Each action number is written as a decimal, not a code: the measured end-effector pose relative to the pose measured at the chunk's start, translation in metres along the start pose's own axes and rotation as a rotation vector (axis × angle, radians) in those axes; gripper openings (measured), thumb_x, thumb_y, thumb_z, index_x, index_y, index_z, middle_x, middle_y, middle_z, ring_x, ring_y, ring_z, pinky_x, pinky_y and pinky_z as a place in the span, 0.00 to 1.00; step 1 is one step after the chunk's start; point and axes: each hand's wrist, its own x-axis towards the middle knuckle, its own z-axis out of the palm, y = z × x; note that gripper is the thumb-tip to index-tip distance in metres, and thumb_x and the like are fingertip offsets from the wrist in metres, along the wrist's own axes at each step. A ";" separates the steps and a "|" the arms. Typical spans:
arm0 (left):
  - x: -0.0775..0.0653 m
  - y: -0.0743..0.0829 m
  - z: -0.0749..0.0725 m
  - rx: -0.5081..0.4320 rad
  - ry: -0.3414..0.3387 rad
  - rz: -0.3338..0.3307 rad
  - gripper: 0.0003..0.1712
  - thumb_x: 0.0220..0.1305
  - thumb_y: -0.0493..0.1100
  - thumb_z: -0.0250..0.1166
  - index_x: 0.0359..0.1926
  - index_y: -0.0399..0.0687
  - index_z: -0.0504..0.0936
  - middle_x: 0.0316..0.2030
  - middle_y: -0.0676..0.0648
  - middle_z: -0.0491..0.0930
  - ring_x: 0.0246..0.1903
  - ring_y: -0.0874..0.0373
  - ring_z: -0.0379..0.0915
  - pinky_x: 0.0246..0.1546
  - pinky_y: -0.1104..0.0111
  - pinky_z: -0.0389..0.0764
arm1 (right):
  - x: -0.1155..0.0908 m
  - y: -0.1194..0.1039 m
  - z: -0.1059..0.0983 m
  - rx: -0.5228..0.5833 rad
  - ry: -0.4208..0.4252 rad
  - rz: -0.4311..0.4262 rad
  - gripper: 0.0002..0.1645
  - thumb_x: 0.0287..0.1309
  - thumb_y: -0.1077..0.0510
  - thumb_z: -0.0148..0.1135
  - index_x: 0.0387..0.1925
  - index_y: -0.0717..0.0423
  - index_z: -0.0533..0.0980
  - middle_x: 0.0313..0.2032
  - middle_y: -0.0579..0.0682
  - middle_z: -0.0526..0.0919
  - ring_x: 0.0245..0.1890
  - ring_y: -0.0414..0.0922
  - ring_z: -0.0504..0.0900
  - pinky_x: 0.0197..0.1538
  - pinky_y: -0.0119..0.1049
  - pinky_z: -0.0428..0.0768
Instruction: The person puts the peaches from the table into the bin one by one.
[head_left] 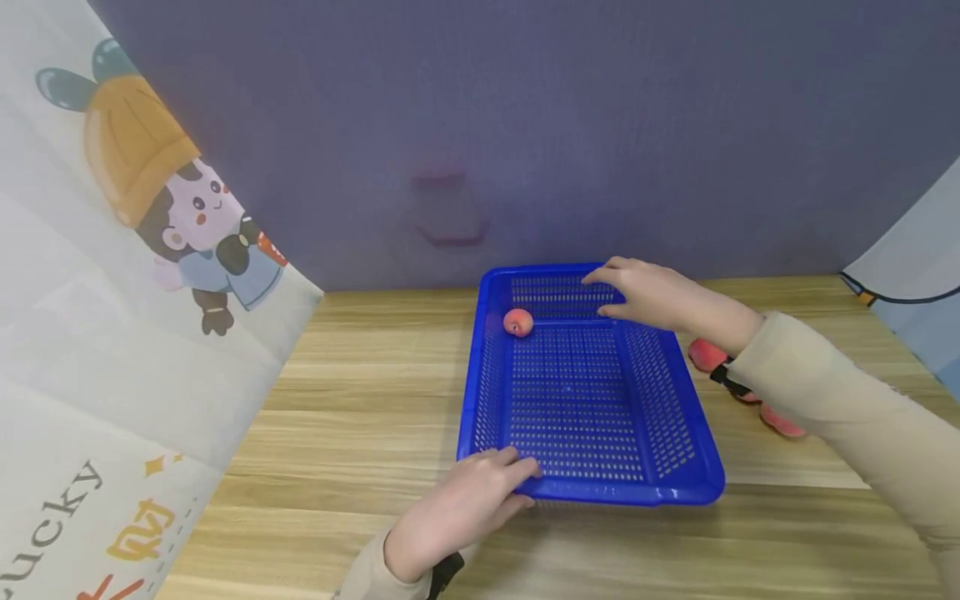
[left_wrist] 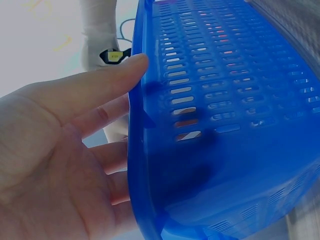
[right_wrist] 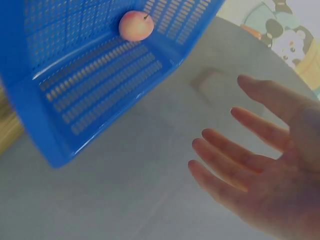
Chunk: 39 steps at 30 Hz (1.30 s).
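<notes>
A blue plastic basket (head_left: 577, 400) with slotted walls sits on the table. One peach (head_left: 518, 322) lies inside it at the far left corner; the same fruit shows stem and all in the right wrist view. My left hand (head_left: 472, 504) grips the near rim at its left end, with thumb and fingers on opposite sides of the rim (left_wrist: 137, 165). Over the far right corner is my right hand (head_left: 648, 296), its fingers spread and holding nothing. In the right wrist view that hand (right_wrist: 270, 165) is apart from the basket (right_wrist: 100, 107).
Several more peaches (head_left: 707, 355) lie on the wooden table (head_left: 360, 400) right of the basket, partly hidden by the right forearm. A grey-blue panel (head_left: 525, 133) stands behind the table. At the left hangs a white printed sheet (head_left: 90, 333).
</notes>
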 end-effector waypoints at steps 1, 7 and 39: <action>0.000 0.000 0.000 0.000 0.000 -0.001 0.12 0.54 0.46 0.62 0.40 0.50 0.76 0.30 0.54 0.74 0.29 0.65 0.72 0.32 0.76 0.72 | -0.003 0.003 -0.001 -0.001 0.006 0.009 0.25 0.50 0.59 0.61 0.52 0.60 0.70 0.47 0.62 0.72 0.45 0.57 0.74 0.43 0.51 0.73; 0.000 0.001 0.000 0.010 0.011 0.004 0.12 0.53 0.47 0.62 0.39 0.51 0.76 0.29 0.54 0.74 0.28 0.65 0.72 0.31 0.76 0.72 | -0.020 0.023 -0.005 0.017 0.056 0.044 0.24 0.50 0.60 0.61 0.51 0.61 0.70 0.46 0.63 0.72 0.43 0.58 0.75 0.40 0.50 0.74; -0.002 0.003 -0.001 0.016 0.011 0.008 0.11 0.54 0.47 0.62 0.39 0.51 0.76 0.29 0.55 0.74 0.28 0.65 0.72 0.32 0.75 0.71 | -0.061 0.116 0.045 0.127 0.014 0.185 0.23 0.52 0.62 0.57 0.48 0.74 0.68 0.43 0.74 0.72 0.44 0.67 0.71 0.43 0.57 0.69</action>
